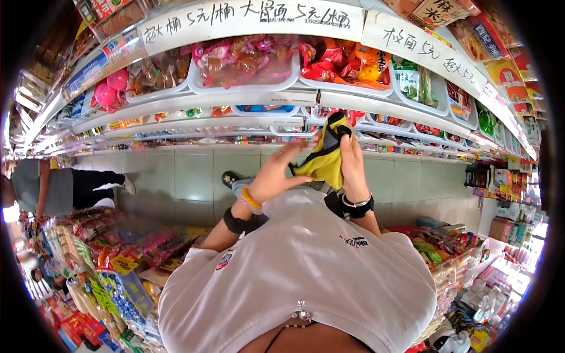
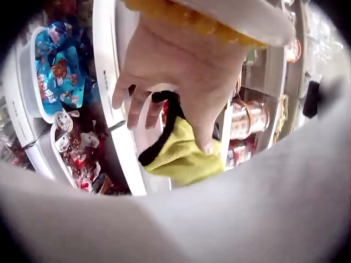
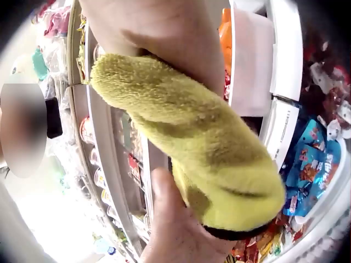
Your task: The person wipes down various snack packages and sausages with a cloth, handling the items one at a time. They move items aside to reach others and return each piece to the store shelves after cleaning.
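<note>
A yellow plush cloth (image 1: 325, 162) with black edging and a grey patch is bunched up in front of the white shirt. My right hand (image 1: 355, 173) grips it from the right side, the cloth hanging below the fingers. In the right wrist view the fuzzy cloth (image 3: 192, 142) spans the middle and hides most of the gripping fingers. From the left, my left hand (image 1: 272, 178) reaches to the cloth with fingers spread and thumb apart. The left wrist view has the left thumb (image 2: 204, 131) against the yellow cloth (image 2: 186, 159), the other fingers loosely extended beside its black edge.
Shelves with white bins (image 1: 244, 82) of packaged snacks rise right ahead, under handwritten price strips (image 1: 253, 20). Snack heaps (image 1: 147, 241) stand behind me on both sides. A person (image 1: 53, 185) stands in the tiled aisle (image 1: 188, 176) to the left.
</note>
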Tool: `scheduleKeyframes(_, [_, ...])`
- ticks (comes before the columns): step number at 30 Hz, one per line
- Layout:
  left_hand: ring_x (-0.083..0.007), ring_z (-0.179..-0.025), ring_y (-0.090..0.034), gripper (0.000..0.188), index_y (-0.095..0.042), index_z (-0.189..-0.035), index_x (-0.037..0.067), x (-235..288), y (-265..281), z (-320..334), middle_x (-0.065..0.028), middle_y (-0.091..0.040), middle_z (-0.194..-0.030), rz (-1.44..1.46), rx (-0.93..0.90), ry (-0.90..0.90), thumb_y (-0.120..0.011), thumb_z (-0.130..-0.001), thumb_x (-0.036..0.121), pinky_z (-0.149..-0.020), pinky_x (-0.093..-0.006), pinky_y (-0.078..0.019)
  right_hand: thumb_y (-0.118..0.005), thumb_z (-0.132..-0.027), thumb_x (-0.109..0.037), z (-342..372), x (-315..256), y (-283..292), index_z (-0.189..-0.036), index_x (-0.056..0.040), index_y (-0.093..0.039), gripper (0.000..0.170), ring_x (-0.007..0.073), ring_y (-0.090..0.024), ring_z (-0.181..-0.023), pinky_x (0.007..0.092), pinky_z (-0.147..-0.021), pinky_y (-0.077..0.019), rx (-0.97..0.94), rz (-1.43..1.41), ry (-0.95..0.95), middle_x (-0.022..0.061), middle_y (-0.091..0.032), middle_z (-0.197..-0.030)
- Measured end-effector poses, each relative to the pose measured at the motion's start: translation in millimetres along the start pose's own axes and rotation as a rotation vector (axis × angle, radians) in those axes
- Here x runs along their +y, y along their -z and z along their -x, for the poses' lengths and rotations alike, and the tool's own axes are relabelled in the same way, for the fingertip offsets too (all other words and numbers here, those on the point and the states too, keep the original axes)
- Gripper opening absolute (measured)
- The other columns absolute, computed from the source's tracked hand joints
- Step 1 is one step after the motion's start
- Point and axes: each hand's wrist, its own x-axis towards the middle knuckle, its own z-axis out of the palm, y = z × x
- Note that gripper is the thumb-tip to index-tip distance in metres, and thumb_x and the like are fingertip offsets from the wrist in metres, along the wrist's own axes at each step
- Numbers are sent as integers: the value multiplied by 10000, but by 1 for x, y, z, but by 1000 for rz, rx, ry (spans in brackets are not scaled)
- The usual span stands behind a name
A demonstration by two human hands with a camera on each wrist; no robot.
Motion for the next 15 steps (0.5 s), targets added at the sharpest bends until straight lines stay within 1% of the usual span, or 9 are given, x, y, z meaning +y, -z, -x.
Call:
scheduleKeyframes(1, [-305, -1001, -587, 457, -582, -1121, -12, 3, -6, -1, -169, -609, -1109, 20, -74, 39, -752, -742, 178, -878, -374, -449, -442, -985, -302, 0, 1, -1, -1343, 2, -337, 481, 181, -555, -1020, 312, -872, -461, 4, 15, -3, 114, -552, -1146])
scheduleKeyframes(2, [-291, -907, -604, 361, -598, -1055, -16, -3, -12, 2, -161, -629, -1010, -36, -19, 1, -730, -763, 151, -811, -363, -463, -448, -983, -305, 0, 3, -2, -1345, 1, -339, 487, 183, -551, -1034, 311, -881, -456, 6, 30, -4, 112, -550, -1159])
scheduleKeyframes(3, [-276, -813, -622, 267, -614, -989, -20, -5, -15, 4, -152, -649, -910, -93, 35, -37, -707, -784, 124, -744, -352, -477, -464, -977, -298, 1, 4, -1, -1342, 3, -346, 488, 181, -548, -1042, 308, -888, -452, 73, 55, -39, 106, -548, -1169])
scheduleKeyframes(5, [-208, -704, -588, 177, -607, -940, -19, -9, -15, 9, -110, -621, -787, 8, 173, 62, -668, -816, 93, -664, -308, -459, -495, -966, -285, 5, 9, 5, -1336, 6, -360, 490, 177, -542, -1058, 301, -902, -442, 210, 109, -109, 96, -545, -1189])
scheduleKeyframes(6, [-175, -649, -570, 134, -604, -916, -18, -10, -12, 12, -89, -607, -725, 59, 238, 109, -648, -832, 77, -624, -286, -450, -515, -955, -265, 7, 14, 12, -1330, 7, -368, 486, 173, -539, -1065, 300, -911, -437, 207, 99, -145, 89, -542, -1198])
scheduleKeyframes(10, [-59, -638, -414, 126, -575, -953, -27, -14, 1, 25, -20, -513, -686, 317, 175, 357, -563, -901, 88, -570, -227, -381, -578, -917, -171, 19, 21, 26, -1314, 17, -382, 481, 162, -527, -1098, 304, -944, -419, 159, 12, -303, 82, -529, -1227])
scheduleKeyframes(12, [-56, -650, -410, 140, -563, -976, -28, -15, 2, 29, 9, -514, -715, 412, 242, 378, -551, -912, 96, -574, -222, -371, -581, -894, -83, 25, 18, 20, -1291, 36, -394, 455, 185, -528, -1127, 323, -966, -414, 111, -71, -376, 105, -529, -1234])
scheduleKeyframes(13, [-55, -657, -409, 148, -557, -988, -29, -16, 3, 31, 23, -514, -729, 459, 272, 389, -546, -918, 100, -576, -219, -366, -573, -891, -68, 27, 21, 19, -1285, 42, -394, 447, 194, -532, -1127, 328, -966, -417, 81, -124, -368, 112, -531, -1231])
scheduleKeyframes(15, [-72, -771, -461, 199, -530, -1066, -39, -16, 6, 32, -5, -545, -854, 683, 408, 454, -508, -940, 114, -663, -232, -404, -556, -885, -38, 30, 29, 21, -1274, 54, -394, 431, 214, -539, -1127, 339, -966, -422, 24, -229, -342, 126, -537, -1224])
